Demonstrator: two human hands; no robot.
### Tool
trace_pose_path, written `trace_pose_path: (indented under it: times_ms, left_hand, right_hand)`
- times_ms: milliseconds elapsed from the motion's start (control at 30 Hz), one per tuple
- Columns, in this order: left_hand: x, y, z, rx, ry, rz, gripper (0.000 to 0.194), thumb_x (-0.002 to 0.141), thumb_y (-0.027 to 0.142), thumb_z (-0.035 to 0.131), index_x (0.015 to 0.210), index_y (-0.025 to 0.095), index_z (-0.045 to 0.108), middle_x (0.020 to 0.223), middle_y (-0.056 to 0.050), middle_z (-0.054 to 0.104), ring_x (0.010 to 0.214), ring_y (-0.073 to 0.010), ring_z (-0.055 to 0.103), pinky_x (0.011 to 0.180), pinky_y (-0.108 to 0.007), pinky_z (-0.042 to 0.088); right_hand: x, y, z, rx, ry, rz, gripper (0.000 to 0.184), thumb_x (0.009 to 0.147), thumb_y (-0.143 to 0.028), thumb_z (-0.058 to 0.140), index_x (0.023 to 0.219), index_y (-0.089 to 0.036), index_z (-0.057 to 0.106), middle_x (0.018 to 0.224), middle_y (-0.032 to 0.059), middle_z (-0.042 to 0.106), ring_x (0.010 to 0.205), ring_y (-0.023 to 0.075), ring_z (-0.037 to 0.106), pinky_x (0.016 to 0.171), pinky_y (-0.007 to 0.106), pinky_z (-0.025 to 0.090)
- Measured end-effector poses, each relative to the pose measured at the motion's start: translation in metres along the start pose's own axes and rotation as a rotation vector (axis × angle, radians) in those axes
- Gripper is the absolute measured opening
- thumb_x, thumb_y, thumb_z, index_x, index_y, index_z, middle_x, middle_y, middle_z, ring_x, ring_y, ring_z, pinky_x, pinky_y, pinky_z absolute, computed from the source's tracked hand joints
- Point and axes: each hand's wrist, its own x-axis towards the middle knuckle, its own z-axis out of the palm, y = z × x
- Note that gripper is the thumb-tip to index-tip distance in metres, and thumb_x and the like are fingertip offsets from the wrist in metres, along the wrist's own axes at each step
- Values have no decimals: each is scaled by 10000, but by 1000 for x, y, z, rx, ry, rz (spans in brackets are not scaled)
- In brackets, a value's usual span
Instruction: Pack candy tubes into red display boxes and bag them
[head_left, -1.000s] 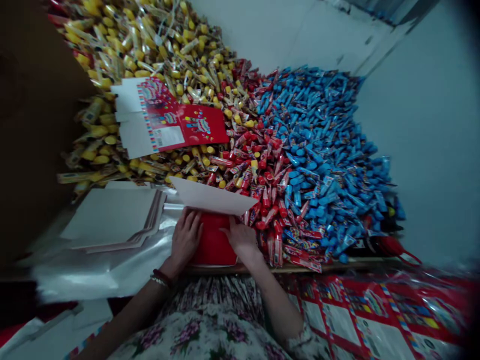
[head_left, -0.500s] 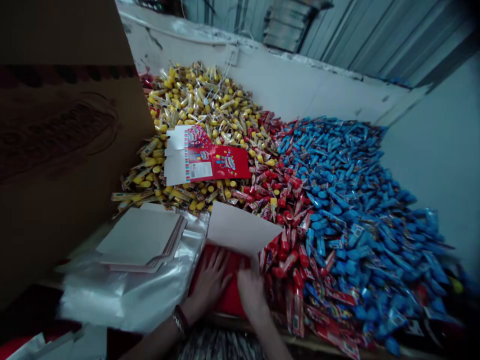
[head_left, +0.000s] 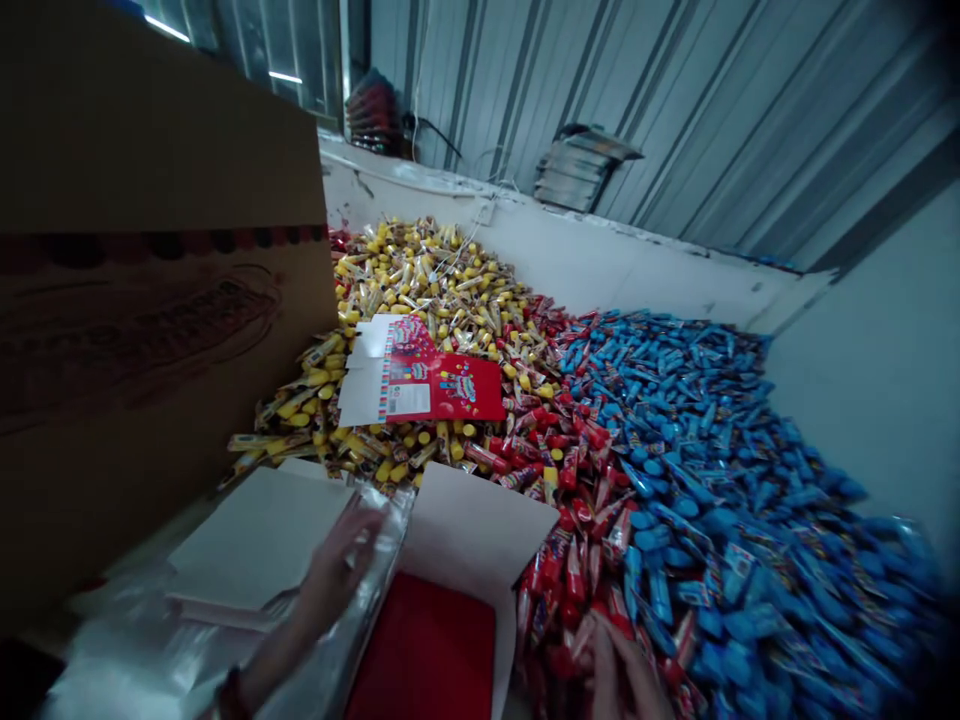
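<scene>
From the head camera, I have the person's left hand [head_left: 349,560] at the lower left of centre, over the clear plastic [head_left: 386,510] at the right side of a stack of white card [head_left: 259,535]. It is blurred, but its fingers are released, loosely bent and spread. A bracelet [head_left: 231,692] sits on that wrist. The right hand [head_left: 619,670] is low in the picture, its fingers among the red sweets [head_left: 574,575]. I cannot tell whether it is grasping one of them or only touching them.

Between the two hands I see an open carton [head_left: 504,635], with a red panel [head_left: 427,645] lying flat and a white flap [head_left: 480,525] standing up at its far side. The red sweets lie just beside it on the right, and the plastic runs along its left.

Beyond the stack, a flattened red and white carton [head_left: 469,388] lies printed side up on the yellow sweets [head_left: 435,270]. The blue sweets [head_left: 750,480] fill the right of the heap, next to the red ones. A big brown box [head_left: 150,330] with blurred print stands at my left, and a white wall [head_left: 600,265] runs behind the heap, below ribbed metal sheeting [head_left: 480,80].
</scene>
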Motion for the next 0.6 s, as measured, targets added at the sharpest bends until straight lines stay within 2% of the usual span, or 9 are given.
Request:
trace_pose_path:
  times_ms: [33, 100, 133, 167, 233, 333, 433, 500, 600]
  left_hand:
    - [29, -15, -7, 78, 52, -57, 376, 954, 318, 302, 1173, 197, 583, 1134, -117, 635, 1078, -217, 589, 920, -349, 498]
    - [89, -41, -8, 330, 1, -27, 453, 916, 360, 365, 1281, 126, 495, 1284, -183, 550, 1204, -295, 503, 997, -459, 426]
    - [118, -48, -3, 357, -24, 6, 544, 868, 379, 449, 1335, 100, 439, 1392, -213, 450, 1296, -361, 399, 1036, -539, 354]
    - [144, -53, 5, 362, -48, 47, 599, 825, 365, 506, 1362, 117, 411, 1464, -203, 367, 1356, -395, 300, 1061, -599, 276]
    - [183, -53, 24, 360, -117, 140, 642, 755, 306, 574, 1361, 158, 422, 1497, -171, 333, 1394, -398, 228, 1088, -609, 206]
    - [214, -46, 40, 386, -199, 207, 542, 755, 163, 512, 1297, 175, 499, 1416, -162, 459, 1344, -378, 351, 1049, -547, 320]
    - [230, -41, 35, 414, -203, 206, 503, 817, 62, 350, 1290, 135, 503, 1368, -190, 504, 1278, -368, 445, 932, -492, 448]
    - [241, -35, 27, 426, -174, 196, 517, 842, 36, 277, 1322, 91, 460, 1380, -217, 480, 1268, -363, 459, 896, -478, 477]
    - [257, -14, 20, 439, -127, 201, 509, 870, 48, 262, 1363, 31, 386, 1403, -249, 438, 1279, -333, 460, 947, -447, 468]
  right_hand:
    - [13, 0, 2, 37, 41, 93, 239, 833, -346, 599, 1037, -309, 718, 880, 67, 738, 682, 266, 694, 552, 378, 558]
    - [41, -3, 15, 128, 116, 229, 309, 801, -465, 605, 922, -213, 736, 838, 83, 734, 709, 249, 685, 570, 339, 553]
    - [57, -6, 25, 183, 119, 273, 377, 777, -512, 611, 889, -171, 728, 786, 81, 726, 672, 233, 672, 552, 319, 541]
    - [72, -9, 36, 248, 33, 311, 421, 779, -531, 597, 911, -149, 714, 723, 67, 709, 615, 210, 651, 515, 297, 520]
    - [98, -13, 58, 367, -81, 339, 442, 787, -544, 571, 908, -140, 702, 693, 55, 692, 580, 188, 624, 492, 278, 494]
    - [120, -12, 86, 462, -204, 290, 391, 720, -549, 633, 828, -180, 710, 748, 60, 702, 658, 205, 636, 575, 313, 520]
    - [124, -7, 100, 499, -264, 278, 348, 676, -538, 682, 795, -212, 711, 786, 60, 715, 724, 220, 652, 658, 347, 536]
    - [129, -6, 104, 513, -313, 300, 376, 698, -532, 675, 869, -198, 710, 783, 66, 713, 696, 208, 655, 649, 343, 539]
    - [152, -18, 112, 650, -417, 425, 519, 690, -551, 694, 1045, -173, 660, 846, 72, 710, 681, 192, 665, 610, 324, 545]
